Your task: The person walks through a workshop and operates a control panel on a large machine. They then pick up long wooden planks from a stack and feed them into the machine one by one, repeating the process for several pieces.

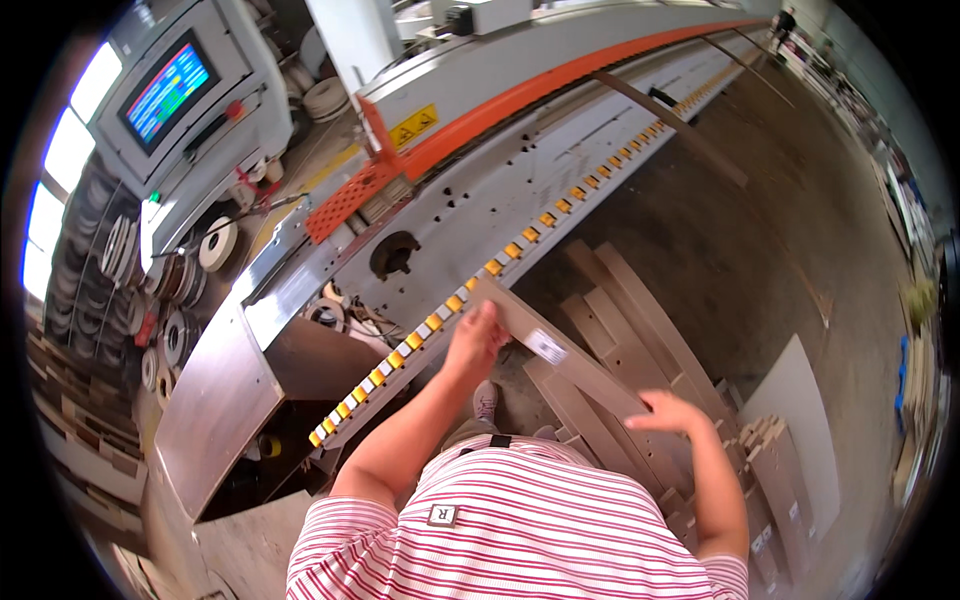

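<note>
A long narrow brown board [592, 374] with a white label slants across the middle, held up in front of my body. At its far left end, beside the roller rail, my left hand [478, 338] is closed around the edge. The near right end lies between the thumb and fingers of my right hand [672, 412]. Just past my left hand runs a rail of yellow and white rollers [435, 322] along the front of a long grey machine bed [470, 215]. The board's far left corner reaches close to the rollers; whether they touch, I cannot tell.
Stacked brown boards [625, 325] lie below and right of the held one. More boards [780, 470] and a pale panel [800, 420] stand at the right. An orange guard [450, 140] runs along the machine. A control screen [168, 92] and edging rolls [218, 245] are at the left.
</note>
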Demonstrator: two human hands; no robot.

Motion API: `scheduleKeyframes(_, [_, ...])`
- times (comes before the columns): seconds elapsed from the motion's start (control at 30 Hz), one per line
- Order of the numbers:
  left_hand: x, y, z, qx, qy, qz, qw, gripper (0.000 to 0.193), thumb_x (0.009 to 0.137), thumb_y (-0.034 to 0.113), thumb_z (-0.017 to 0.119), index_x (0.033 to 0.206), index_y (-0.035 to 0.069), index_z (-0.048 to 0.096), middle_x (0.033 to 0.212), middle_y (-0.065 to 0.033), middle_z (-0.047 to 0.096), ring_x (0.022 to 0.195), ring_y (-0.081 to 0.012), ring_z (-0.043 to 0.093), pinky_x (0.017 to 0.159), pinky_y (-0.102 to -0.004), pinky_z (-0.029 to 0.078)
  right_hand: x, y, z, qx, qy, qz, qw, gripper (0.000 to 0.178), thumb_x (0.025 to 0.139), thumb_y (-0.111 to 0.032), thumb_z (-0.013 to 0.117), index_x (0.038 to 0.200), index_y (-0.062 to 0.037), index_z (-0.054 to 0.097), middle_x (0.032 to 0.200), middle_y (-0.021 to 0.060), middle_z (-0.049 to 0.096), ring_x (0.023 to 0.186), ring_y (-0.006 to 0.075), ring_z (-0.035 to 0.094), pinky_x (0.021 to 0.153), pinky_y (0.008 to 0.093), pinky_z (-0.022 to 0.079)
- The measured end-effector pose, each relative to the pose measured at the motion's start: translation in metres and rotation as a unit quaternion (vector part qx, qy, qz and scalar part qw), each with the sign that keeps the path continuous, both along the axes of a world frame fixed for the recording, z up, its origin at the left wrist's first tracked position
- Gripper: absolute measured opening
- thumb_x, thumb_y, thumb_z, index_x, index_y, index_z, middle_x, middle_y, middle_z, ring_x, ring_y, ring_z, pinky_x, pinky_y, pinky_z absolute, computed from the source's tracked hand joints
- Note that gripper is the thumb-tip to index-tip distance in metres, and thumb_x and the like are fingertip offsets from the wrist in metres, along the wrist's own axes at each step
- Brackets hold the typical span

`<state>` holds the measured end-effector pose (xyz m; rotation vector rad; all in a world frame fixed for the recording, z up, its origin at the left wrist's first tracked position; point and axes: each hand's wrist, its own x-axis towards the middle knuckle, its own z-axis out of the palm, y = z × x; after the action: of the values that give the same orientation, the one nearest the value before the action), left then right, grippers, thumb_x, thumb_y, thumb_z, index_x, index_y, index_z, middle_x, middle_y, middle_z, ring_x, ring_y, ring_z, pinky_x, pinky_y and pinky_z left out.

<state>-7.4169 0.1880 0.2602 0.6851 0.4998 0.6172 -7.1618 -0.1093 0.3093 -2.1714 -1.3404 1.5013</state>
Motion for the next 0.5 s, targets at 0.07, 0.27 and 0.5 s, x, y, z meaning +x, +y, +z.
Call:
scheduleKeyframes(0.07, [-0.008,0.032,0.012,-0.040,-0.010,0.088,0.995,0.033,0.101,0.040,0.054,0.113,0.010,0.059,0.105,0.0004,0.067,0.091,-0.0115,0.064,0.082,-0.0290,0.052,0.000,-0.040,-0.030,-0.090,0.049,-0.032,0.994,0.072,0.072,-0.049,0.078,0.118,0.0035,0.063,0.106,0.0180,0.070,0.102,0.0242,0.065,0.092,0.0373,0.049])
scheduleKeyframes(0.27, [-0.023,0.118,-0.012,-0.105,-0.066,0.177,0.976,0.056,0.101,0.055,0.038,0.125,0.007,0.054,0.118,-0.0063,0.063,0.108,-0.0214,0.060,0.093,-0.0378,0.049,-0.076,-0.038,-0.015,0.000,-0.090,-0.083,0.993,0.057,0.075,-0.027,0.068,0.119,0.0060,0.056,0.116,0.0284,0.063,0.110,0.0412,0.060,0.098,0.0437,0.046])
scheduleKeyframes(0.5, [-0.016,0.140,-0.023,-0.143,-0.066,0.166,0.973,0.049,0.102,0.047,0.042,0.125,0.004,0.045,0.118,-0.0161,0.057,0.107,-0.0298,0.060,0.094,-0.0453,0.052,-0.123,0.021,-0.011,0.119,-0.205,-0.111,0.965,0.058,0.076,-0.030,0.074,0.116,-0.0015,0.044,0.110,0.0222,0.055,0.106,0.0399,0.057,0.088,0.0489,0.048])
